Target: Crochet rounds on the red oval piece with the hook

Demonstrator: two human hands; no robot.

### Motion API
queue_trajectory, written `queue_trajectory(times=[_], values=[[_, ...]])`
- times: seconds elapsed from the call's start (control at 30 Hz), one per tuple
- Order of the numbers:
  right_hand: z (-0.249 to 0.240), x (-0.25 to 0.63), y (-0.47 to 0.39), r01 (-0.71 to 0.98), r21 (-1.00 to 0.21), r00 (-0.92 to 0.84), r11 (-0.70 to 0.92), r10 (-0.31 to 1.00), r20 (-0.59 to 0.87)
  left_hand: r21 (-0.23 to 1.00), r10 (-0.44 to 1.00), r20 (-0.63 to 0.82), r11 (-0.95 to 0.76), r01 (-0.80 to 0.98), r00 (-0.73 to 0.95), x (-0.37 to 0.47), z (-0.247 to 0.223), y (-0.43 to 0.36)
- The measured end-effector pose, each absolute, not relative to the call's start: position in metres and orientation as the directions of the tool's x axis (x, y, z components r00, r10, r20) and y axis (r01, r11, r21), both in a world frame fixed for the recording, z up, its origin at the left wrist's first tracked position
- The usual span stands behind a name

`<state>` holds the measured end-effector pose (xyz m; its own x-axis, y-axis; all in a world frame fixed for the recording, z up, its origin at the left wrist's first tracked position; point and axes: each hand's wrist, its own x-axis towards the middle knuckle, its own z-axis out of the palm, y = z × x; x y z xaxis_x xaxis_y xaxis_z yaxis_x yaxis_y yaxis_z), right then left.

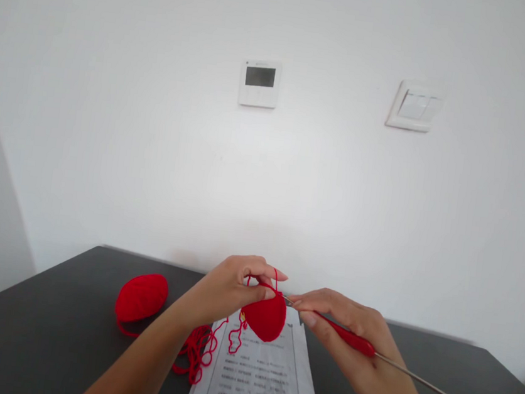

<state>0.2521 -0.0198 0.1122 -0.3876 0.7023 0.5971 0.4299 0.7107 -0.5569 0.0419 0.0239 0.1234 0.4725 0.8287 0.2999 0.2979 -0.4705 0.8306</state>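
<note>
My left hand (250, 281) pinches a rounded red crochet piece (266, 316) by its upper edge, with red yarn looped over the raised index finger. A small yellow marker (242, 316) sits at the piece's left side, where a loose tail of red yarn dangles. My right hand (347, 324) is closed around a crochet hook (359, 343) with a red grip and metal shafts at both ends. The hook's near tip meets the top right edge of the piece; whether it is inside a stitch I cannot tell. Its other end points down to the right.
A ball of red yarn (142, 297) lies on the dark table (64, 313) at left. Tangled loose yarn (198, 348) is beside printed sheets (255, 379) under my hands. Behind the table stands a white wall with a thermostat panel (259, 84) and a light switch (416, 106).
</note>
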Motion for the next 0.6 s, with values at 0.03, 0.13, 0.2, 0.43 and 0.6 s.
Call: queue_trajectory(times=[0.03, 0.13, 0.2, 0.43, 0.6], values=[[0.1121, 0.2523, -0.0204, 0.429, -0.575, -0.384, 0.697, 0.716, 0.583, 0.841, 0.824, 0.293, -0.463, 0.28, 0.484, 0.0409, 0.1229, 0.0239], [0.112, 0.252, -0.0218, 0.414, -0.614, -0.372, 0.672, 0.74, 0.56, 0.855, 0.812, 0.283, -0.455, 0.25, 0.51, 0.0383, 0.1231, 0.0232], [0.1128, 0.2517, -0.0229, 0.408, -0.617, -0.371, 0.673, 0.74, 0.561, 0.848, 0.803, 0.286, -0.466, 0.252, 0.524, 0.0369, 0.1251, 0.0223], [0.1172, 0.2547, -0.0281, 0.399, -0.587, -0.392, 0.704, 0.71, 0.585, 0.816, 0.772, 0.298, -0.511, 0.269, 0.561, 0.0322, 0.1318, 0.0214], [0.115, 0.2533, -0.0262, 0.27, -0.693, -0.321, 0.668, 0.741, 0.589, 0.873, 0.782, 0.264, -0.442, 0.205, 0.564, 0.031, 0.129, 0.0232]])
